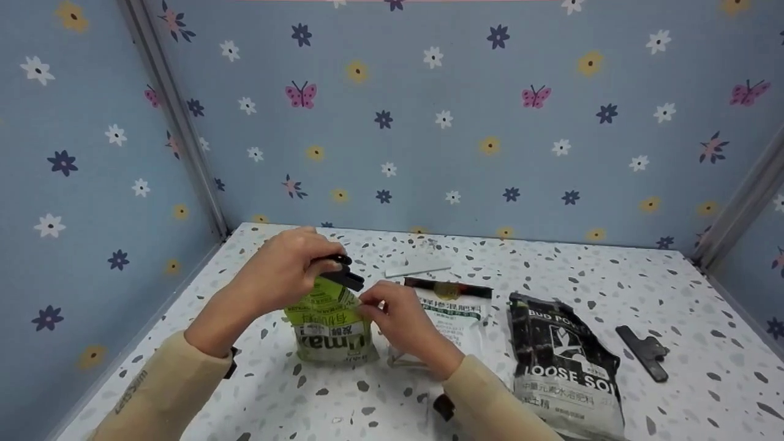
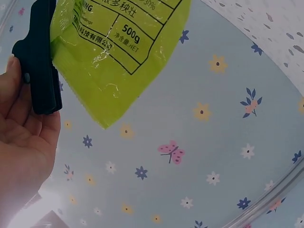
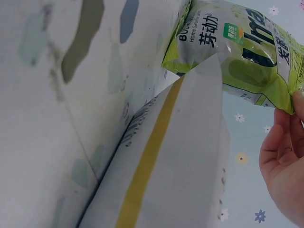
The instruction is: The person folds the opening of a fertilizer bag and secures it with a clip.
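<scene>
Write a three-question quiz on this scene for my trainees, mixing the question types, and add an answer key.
1. True or false: the left hand grips a black clip.

2. Multiple choice: which of these is farthest right in the head view?
A) the black bag
B) the loose clip
C) the white bag

3. Short answer: what does the right hand pinch?

Key:
1. True.
2. B.
3. The green bag.

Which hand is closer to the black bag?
The right hand. It's left of the black bag, pinching the green bag; the left hand is farther left, gripping a black clip.
</scene>
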The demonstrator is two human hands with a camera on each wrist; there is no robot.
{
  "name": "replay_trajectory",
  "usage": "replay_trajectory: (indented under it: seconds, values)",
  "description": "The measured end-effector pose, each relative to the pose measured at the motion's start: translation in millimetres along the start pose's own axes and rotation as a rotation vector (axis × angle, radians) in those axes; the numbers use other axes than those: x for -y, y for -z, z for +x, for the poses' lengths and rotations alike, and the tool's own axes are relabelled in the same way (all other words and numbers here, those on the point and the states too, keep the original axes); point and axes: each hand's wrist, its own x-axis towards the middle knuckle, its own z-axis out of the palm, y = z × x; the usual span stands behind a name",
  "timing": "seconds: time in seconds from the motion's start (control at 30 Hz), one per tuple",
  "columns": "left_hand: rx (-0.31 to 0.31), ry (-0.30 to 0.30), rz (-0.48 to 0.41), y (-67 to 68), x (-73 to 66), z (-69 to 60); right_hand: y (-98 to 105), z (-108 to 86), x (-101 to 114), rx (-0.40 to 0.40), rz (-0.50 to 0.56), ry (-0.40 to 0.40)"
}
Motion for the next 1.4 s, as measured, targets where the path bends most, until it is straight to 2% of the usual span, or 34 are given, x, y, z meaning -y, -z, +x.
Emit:
replay_trajectory:
  seconds: [0.17, 0.4, 0.53, 0.67, 0.9, 1.17, 1.4]
  values:
    - [0.063, -0.017, 0.057, -2.6, -6.4, 2.2, -0.1, 0.3, 0.1, -0.018, -0.011, 0.006]
    - [0.129, -0.052, 0.123, -10.7, -11.9, 3.6, 1.3, -0.6, 3.0, -0.051, 0.098, -0.152]
    - [0.144, -0.047, 0.166, -14.8, -13.1, 2.9, 5.4, -1.5, 3.4, -0.013, 0.126, -0.195]
    - [0.154, -0.035, 0.183, -18.0, -13.9, 2.1, 9.2, -1.1, 3.4, 0.025, 0.152, -0.207]
    - [0.155, -0.038, 0.191, -22.1, -13.7, 3.4, 10.0, -0.2, 1.6, -0.012, 0.193, -0.189]
    - [0.225, 0.024, 0.156, -17.1, -12.2, 5.5, 10.3, -2.4, -0.3, -0.023, 0.122, -0.138]
    - [0.308, 0.119, 0.080, -12.7, -0.4, 1.7, 8.9, -3.3, -0.7, 0.014, 0.111, -0.132]
